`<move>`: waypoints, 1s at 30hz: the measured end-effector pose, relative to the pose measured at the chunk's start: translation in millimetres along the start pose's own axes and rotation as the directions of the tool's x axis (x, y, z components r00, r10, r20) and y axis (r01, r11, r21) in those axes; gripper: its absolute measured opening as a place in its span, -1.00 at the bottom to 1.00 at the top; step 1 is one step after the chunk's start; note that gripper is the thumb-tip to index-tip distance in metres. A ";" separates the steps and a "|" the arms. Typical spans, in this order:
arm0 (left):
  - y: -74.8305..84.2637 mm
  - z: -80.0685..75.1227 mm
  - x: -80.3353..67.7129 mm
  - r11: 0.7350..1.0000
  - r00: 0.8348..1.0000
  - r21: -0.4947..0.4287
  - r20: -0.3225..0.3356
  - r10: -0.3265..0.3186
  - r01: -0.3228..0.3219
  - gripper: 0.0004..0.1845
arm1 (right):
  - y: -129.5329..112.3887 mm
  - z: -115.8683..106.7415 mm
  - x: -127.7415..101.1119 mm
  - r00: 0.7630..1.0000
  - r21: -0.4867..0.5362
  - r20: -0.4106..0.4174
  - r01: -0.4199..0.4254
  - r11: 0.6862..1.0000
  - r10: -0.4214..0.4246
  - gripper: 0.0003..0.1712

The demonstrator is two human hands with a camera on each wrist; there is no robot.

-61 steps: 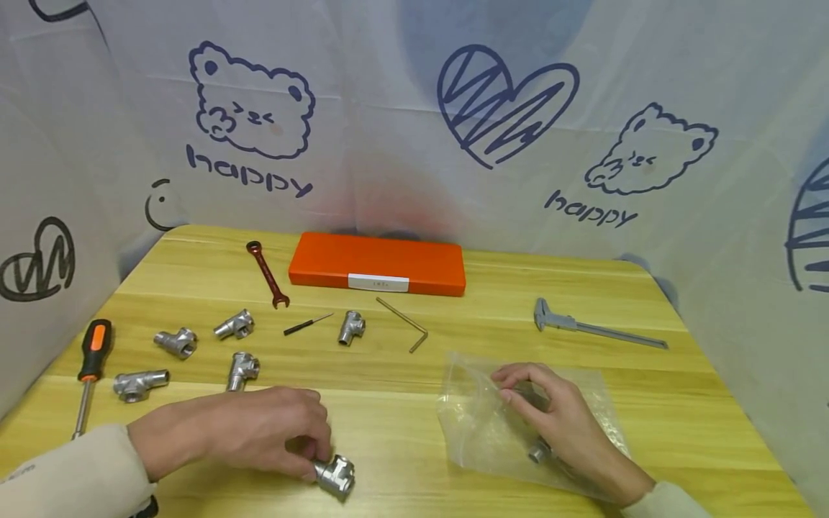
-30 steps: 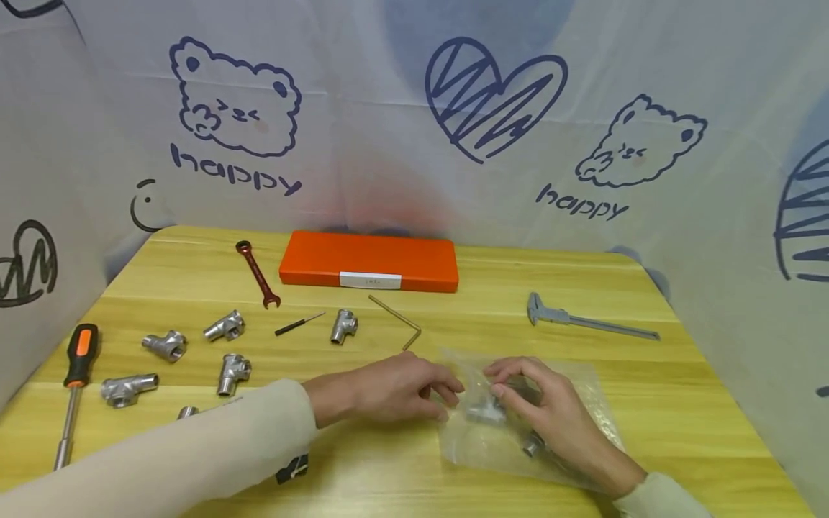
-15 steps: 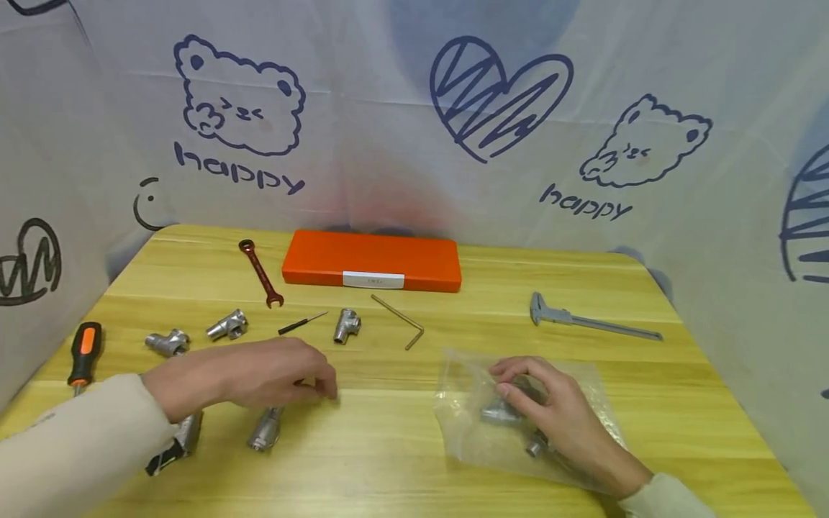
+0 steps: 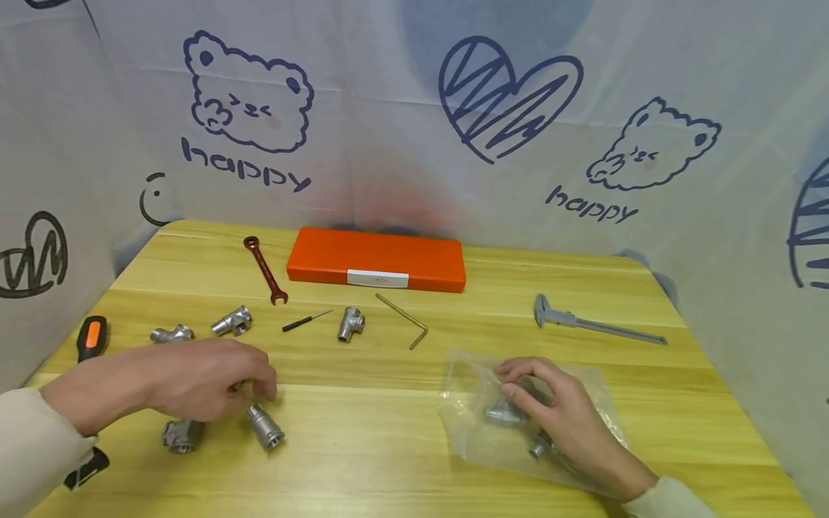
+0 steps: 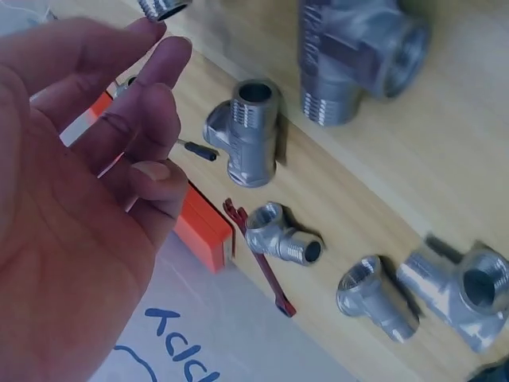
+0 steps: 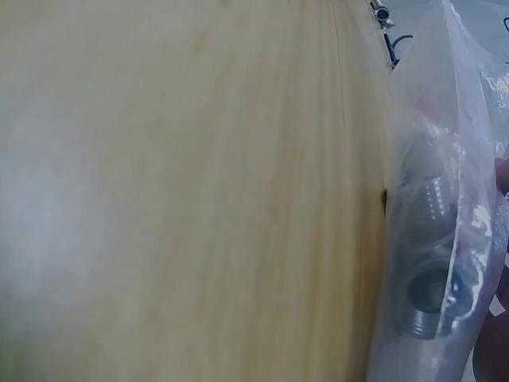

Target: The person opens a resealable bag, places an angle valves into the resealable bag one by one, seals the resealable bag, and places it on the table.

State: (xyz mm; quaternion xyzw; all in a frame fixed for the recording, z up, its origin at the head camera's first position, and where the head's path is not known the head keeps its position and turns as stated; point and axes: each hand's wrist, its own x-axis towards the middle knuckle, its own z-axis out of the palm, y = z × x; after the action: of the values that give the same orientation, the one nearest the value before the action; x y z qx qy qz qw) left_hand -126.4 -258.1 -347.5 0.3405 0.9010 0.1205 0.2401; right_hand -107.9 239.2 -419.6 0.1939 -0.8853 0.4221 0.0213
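Steel tee fitting (image 4: pixel 264 426) half hidden under slack left hand (image 4: pixel 201 380); right hand (image 4: pixel 557 417) pinches bag (image 4: pixel 466 439).

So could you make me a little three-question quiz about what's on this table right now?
1. True or false: the right hand rests on the clear plastic bag.
2. What lies right of the bag's far edge: A) caliper B) hammer C) scissors?
3. What colour is the long flat case at the back of the table?

Key: 1 true. 2 A. 3 orange.
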 end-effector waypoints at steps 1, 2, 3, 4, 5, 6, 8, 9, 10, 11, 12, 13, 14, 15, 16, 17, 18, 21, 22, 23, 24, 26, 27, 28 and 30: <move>-0.6 0.4 -1.4 1.000 1.000 0.002 0.008 -0.009 0.009 -0.70 | 0.0 -0.2 0.1 1.000 -0.001 -0.002 0.005 1.000 -0.005 -0.93; -1.2 0.8 -2.3 1.000 1.000 0.002 0.020 -0.017 0.017 -0.71 | 0.2 -0.4 0.1 1.000 0.001 -0.003 0.008 1.000 -0.008 -0.92; -1.9 1.6 -2.8 1.000 0.999 0.002 0.029 -0.020 0.020 -0.73 | 0.6 -0.3 0.1 1.000 0.003 -0.004 0.012 1.000 -0.012 -0.91; -2.5 2.9 -3.1 1.000 0.999 0.005 0.032 -0.020 0.020 -0.75 | 1.2 -0.2 0.2 1.000 0.003 -0.006 0.016 1.000 -0.016 -0.91; -3.2 4.3 -2.8 1.000 0.999 0.006 0.031 -0.017 0.017 -0.76 | 1.7 -0.1 0.3 1.000 0.002 -0.008 0.021 1.000 -0.021 -0.90; -3.8 5.5 -2.2 1.000 0.999 0.002 0.033 -0.014 0.014 -0.76 | 2.1 0.0 0.2 1.000 0.003 -0.008 0.023 1.000 -0.023 -0.89; -4.5 8.3 -0.8 1.000 1.000 -0.008 0.023 0.008 -0.007 -0.78 | 2.5 0.1 0.1 1.000 0.001 -0.011 0.029 1.000 -0.029 -0.88; -4.7 9.7 -0.2 1.000 1.000 -0.018 0.014 0.022 -0.022 -0.79 | 2.5 0.2 0.0 1.000 -0.002 -0.012 0.028 1.000 -0.028 -0.88; -4.7 11.0 0.7 0.999 0.999 -0.028 0.005 0.038 -0.038 -0.80 | 2.5 0.3 0.1 0.999 -0.003 -0.013 0.031 1.000 -0.031 -0.88; -4.4 12.3 1.7 0.997 0.998 -0.046 -0.005 0.055 -0.055 -0.82 | 2.3 0.3 0.1 0.999 0.000 -0.013 0.030 1.000 -0.030 -0.89; -3.9 13.5 2.9 0.995 0.997 -0.069 -0.013 0.070 -0.071 -0.83 | 2.1 0.2 0.1 1.000 0.002 -0.012 0.028 1.000 -0.028 -0.89; -3.0 14.6 4.6 0.992 0.996 -0.093 -0.023 0.087 -0.089 -0.85 | 1.9 0.2 0.2 1.000 0.006 -0.011 0.027 1.000 -0.027 -0.90; -1.6 15.4 6.4 0.987 0.995 -0.127 -0.030 0.095 -0.098 -0.86 | 1.8 0.2 0.3 1.000 0.013 -0.010 0.026 1.000 -0.026 -0.90; 0.4 16.3 9.0 0.980 0.994 -0.168 -0.040 0.102 -0.107 -0.87 | 1.5 0.1 0.3 1.000 0.020 -0.008 0.023 1.000 -0.023 -0.91; 3.0 17.1 12.5 0.972 0.992 -0.203 -0.056 0.110 -0.119 -0.89 | 1.4 -0.1 0.1 1.000 0.025 -0.008 0.022 0.999 -0.022 -0.91; 6.4 17.7 16.3 0.963 0.991 -0.239 -0.071 0.112 -0.126 -0.89 | 1.4 -0.3 -0.1 1.000 0.022 -0.009 0.020 1.000 -0.020 -0.92; 10.3 18.2 20.6 0.954 0.990 -0.271 -0.086 0.109 -0.129 -0.89 | 1.4 -0.4 -0.2 1.000 0.019 -0.009 0.021 1.000 -0.021 -0.91; 25.4 19.6 36.9 0.929 0.985 -0.342 -0.144 0.093 -0.138 -0.89 | 1.6 -0.7 -0.6 0.999 0.004 -0.013 0.030 1.000 -0.030 -0.90; 30.9 19.8 42.4 0.926 0.983 -0.351 -0.162 0.086 -0.139 -0.89 | 1.6 -0.2 -0.3 0.999 -0.001 -0.015 0.035 0.999 -0.035 -0.90; 36.7 20.1 48.6 0.921 0.981 -0.365 -0.176 0.078 -0.139 -0.89 | 1.6 0.2 -0.1 0.999 0.000 -0.015 0.036 0.999 -0.036 -0.90; 42.4 20.7 55.3 0.915 0.978 -0.375 -0.192 0.077 -0.145 -0.89 | 1.7 0.5 0.0 0.999 0.005 -0.014 0.037 0.999 -0.037 -0.90; 53.5 22.6 69.5 0.904 0.974 -0.397 -0.215 0.072 -0.155 -0.89 | 1.8 0.9 0.1 0.999 0.014 -0.012 0.031 0.999 -0.031 -0.91; 59.1 23.6 76.9 0.898 0.972 -0.410 -0.223 0.069 -0.158 -0.89 | 1.8 1.1 0.1 0.999 0.018 -0.011 0.031 0.999 -0.031 -0.91; 64.5 24.8 84.6 0.894 0.972 -0.421 -0.226 0.064 -0.156 -0.88 | 1.8 1.3 0.2 1.000 0.020 -0.011 0.028 0.999 -0.028 -0.91; 75.5 27.1 99.9 0.885 0.973 -0.441 -0.227 0.050 -0.149 -0.89 | 1.7 1.9 0.6 1.000 0.021 -0.010 0.027 0.999 -0.027 -0.90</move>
State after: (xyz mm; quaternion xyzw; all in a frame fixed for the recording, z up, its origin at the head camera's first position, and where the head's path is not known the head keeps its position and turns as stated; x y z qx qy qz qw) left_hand -135.7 -133.8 -376.9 0.3061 0.8492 0.3754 0.2104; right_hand -108.8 238.6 -422.0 0.2039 -0.8780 0.4320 0.0292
